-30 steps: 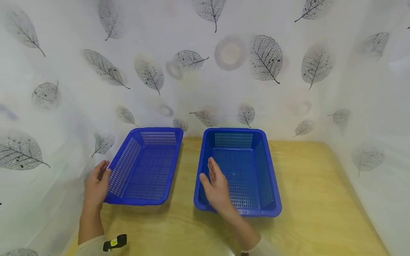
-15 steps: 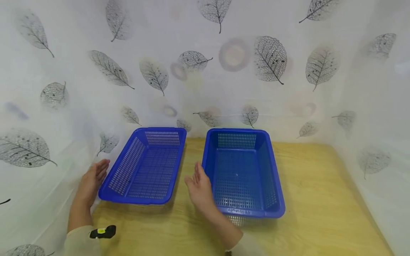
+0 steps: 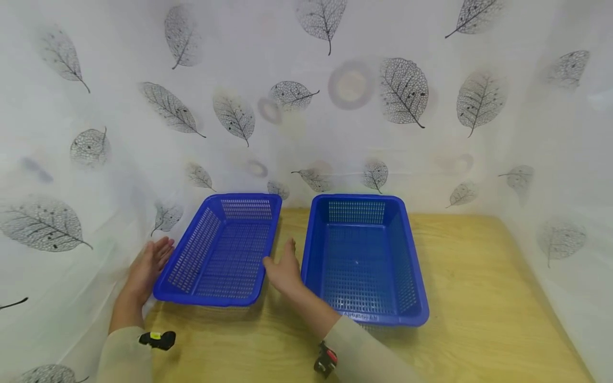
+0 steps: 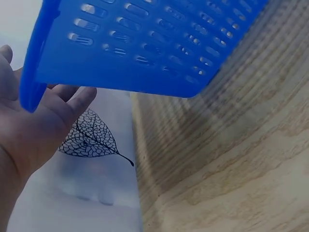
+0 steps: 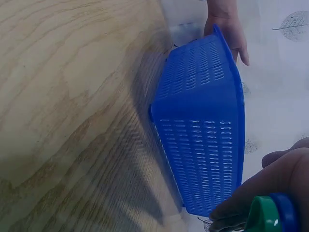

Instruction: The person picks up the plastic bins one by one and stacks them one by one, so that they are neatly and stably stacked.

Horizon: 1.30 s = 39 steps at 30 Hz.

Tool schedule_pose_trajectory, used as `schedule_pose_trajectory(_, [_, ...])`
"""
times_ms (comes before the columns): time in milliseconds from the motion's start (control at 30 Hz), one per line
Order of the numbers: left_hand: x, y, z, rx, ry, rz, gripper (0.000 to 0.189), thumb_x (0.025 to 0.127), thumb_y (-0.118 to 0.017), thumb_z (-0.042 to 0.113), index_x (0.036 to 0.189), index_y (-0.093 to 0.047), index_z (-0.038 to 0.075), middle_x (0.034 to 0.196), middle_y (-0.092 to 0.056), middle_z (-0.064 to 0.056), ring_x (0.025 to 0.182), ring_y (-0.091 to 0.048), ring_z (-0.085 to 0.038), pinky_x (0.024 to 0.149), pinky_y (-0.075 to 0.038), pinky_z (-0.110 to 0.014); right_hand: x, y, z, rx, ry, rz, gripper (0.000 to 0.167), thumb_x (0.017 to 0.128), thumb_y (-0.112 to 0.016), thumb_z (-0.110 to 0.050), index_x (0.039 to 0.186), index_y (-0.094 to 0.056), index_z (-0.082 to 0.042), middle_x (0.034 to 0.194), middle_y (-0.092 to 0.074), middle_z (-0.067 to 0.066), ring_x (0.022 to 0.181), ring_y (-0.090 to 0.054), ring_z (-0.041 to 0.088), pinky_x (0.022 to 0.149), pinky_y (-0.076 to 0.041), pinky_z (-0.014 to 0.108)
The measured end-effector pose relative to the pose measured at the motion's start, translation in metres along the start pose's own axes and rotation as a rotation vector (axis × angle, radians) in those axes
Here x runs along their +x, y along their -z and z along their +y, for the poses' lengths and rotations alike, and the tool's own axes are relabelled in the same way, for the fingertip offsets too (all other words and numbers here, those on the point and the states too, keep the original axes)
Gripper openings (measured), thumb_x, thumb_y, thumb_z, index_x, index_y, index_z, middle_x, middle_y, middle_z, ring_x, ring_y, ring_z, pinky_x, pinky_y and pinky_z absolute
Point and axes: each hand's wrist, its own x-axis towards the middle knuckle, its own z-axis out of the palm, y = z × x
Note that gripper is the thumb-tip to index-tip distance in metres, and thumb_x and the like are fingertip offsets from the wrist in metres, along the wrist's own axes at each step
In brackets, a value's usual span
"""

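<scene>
Two blue plastic baskets stand side by side on the wooden table. My left hand (image 3: 146,268) is at the outer left side of the left basket (image 3: 234,255), palm up with fingers extended under its rim, as the left wrist view shows beneath the basket wall (image 4: 120,63). Between the baskets is my right hand (image 3: 283,272), its thumb right at the left basket's right rim and its fingers straight alongside the wall. In the right wrist view the basket's slotted side (image 5: 198,154) shows, with the right hand (image 5: 285,179) close to one end. Neither hand curls round the rim.
The right basket (image 3: 416,282) stands just right of my right forearm. A white leaf-printed sheet (image 3: 297,143) hangs behind and along both sides, close to my left hand. Bare wooden table (image 3: 469,276) lies to the right. A curved green and blue edge (image 5: 263,212) overlaps the right hand.
My right hand has moved left from over the right basket to the left basket's right rim. My left hand has shifted from the left rim to outside and below it.
</scene>
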Motion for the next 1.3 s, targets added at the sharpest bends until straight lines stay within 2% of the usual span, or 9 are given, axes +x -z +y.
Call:
schedule_pose_trajectory(133, [0.006, -0.004, 0.003, 0.063, 0.031, -0.015, 0.094, 0.104, -0.01, 0.073, 0.17, 0.003, 0.007, 0.176, 0.0, -0.018, 0.161, -0.002, -0.044, 0.128, -0.002, -0.064, 0.006, -0.006, 0.0, 0.005, -0.049, 0.011, 0.09, 0.1, -0.063, -0.012, 0.168, -0.005, 0.001, 0.175, -0.007, 0.022, 0.161, -0.011, 0.039, 0.131, -0.011, 0.05])
schedule_pose_trajectory(300, [0.009, -0.006, 0.006, 0.153, 0.055, -0.012, 0.085, 0.109, -0.008, 0.065, 0.169, 0.001, 0.006, 0.175, -0.003, -0.021, 0.159, -0.003, -0.048, 0.127, -0.005, -0.067, 0.009, -0.01, 0.002, 0.006, -0.096, -0.015, 0.088, 0.103, -0.061, -0.011, 0.169, -0.003, -0.001, 0.175, -0.008, 0.021, 0.16, -0.014, 0.041, 0.13, -0.015, 0.052])
schedule_pose_trajectory(533, [0.009, -0.013, 0.006, 0.311, 0.098, 0.025, 0.075, 0.114, -0.028, 0.054, 0.17, -0.008, 0.009, 0.174, -0.006, -0.024, 0.159, -0.004, -0.052, 0.125, -0.006, -0.072, 0.01, -0.011, 0.005, -0.055, -0.055, -0.037, 0.072, 0.106, -0.056, -0.008, 0.167, -0.02, 0.001, 0.17, -0.027, 0.025, 0.156, -0.028, 0.044, 0.128, -0.024, 0.055])
schedule_pose_trajectory(833, [0.011, -0.016, 0.005, 0.279, 0.108, 0.014, 0.069, 0.115, -0.031, 0.049, 0.17, -0.012, 0.01, 0.173, -0.012, -0.027, 0.157, -0.014, -0.052, 0.124, -0.012, -0.072, 0.016, -0.009, 0.008, -0.017, 0.011, -0.102, 0.054, 0.109, -0.048, -0.003, 0.162, -0.038, 0.0, 0.166, -0.037, 0.021, 0.156, -0.03, 0.041, 0.128, -0.026, 0.054])
schedule_pose_trajectory(900, [0.012, -0.016, 0.006, 0.258, 0.111, 0.009, 0.069, 0.115, -0.031, 0.049, 0.17, -0.012, 0.012, 0.174, -0.011, -0.025, 0.156, -0.016, -0.051, 0.125, -0.014, -0.071, 0.016, -0.008, 0.008, -0.007, 0.029, -0.101, 0.053, 0.108, -0.047, -0.002, 0.161, -0.041, -0.002, 0.164, -0.042, 0.02, 0.155, -0.033, 0.04, 0.127, -0.028, 0.053])
schedule_pose_trajectory(1000, [0.013, -0.017, 0.006, 0.236, 0.121, 0.002, 0.07, 0.115, -0.032, 0.05, 0.17, -0.013, 0.013, 0.173, -0.015, -0.025, 0.15, -0.028, -0.046, 0.122, -0.027, -0.064, 0.017, -0.007, 0.009, 0.014, 0.05, -0.089, 0.051, 0.107, -0.046, 0.0, 0.158, -0.049, -0.005, 0.158, -0.052, 0.018, 0.151, -0.041, 0.037, 0.126, -0.032, 0.051])
schedule_pose_trajectory(1133, [0.012, -0.018, 0.005, 0.219, 0.14, -0.005, 0.069, 0.115, -0.031, 0.051, 0.17, -0.014, 0.013, 0.168, -0.028, -0.026, 0.126, -0.05, -0.028, 0.102, -0.046, -0.038, 0.017, -0.007, 0.011, 0.032, 0.06, -0.081, 0.047, 0.106, -0.047, 0.001, 0.151, -0.058, -0.008, 0.149, -0.061, 0.017, 0.146, -0.049, 0.035, 0.123, -0.037, 0.05])
schedule_pose_trajectory(1233, [0.01, -0.018, 0.003, 0.204, 0.137, -0.014, 0.069, 0.115, -0.031, 0.049, 0.17, -0.015, 0.012, 0.163, -0.033, -0.029, 0.111, -0.055, -0.018, 0.089, -0.05, -0.028, 0.016, -0.007, 0.01, 0.045, 0.04, -0.099, 0.045, 0.108, -0.049, -0.002, 0.151, -0.057, -0.008, 0.151, -0.059, 0.017, 0.147, -0.047, 0.036, 0.124, -0.035, 0.052])
schedule_pose_trajectory(1300, [0.008, -0.018, 0.003, 0.196, 0.137, -0.02, 0.069, 0.115, -0.031, 0.05, 0.17, -0.015, 0.011, 0.165, -0.03, -0.029, 0.114, -0.055, -0.02, 0.091, -0.05, -0.03, 0.015, -0.008, 0.01, 0.05, 0.016, -0.109, 0.043, 0.11, -0.05, -0.005, 0.152, -0.056, -0.008, 0.154, -0.056, 0.017, 0.149, -0.045, 0.036, 0.124, -0.034, 0.053])
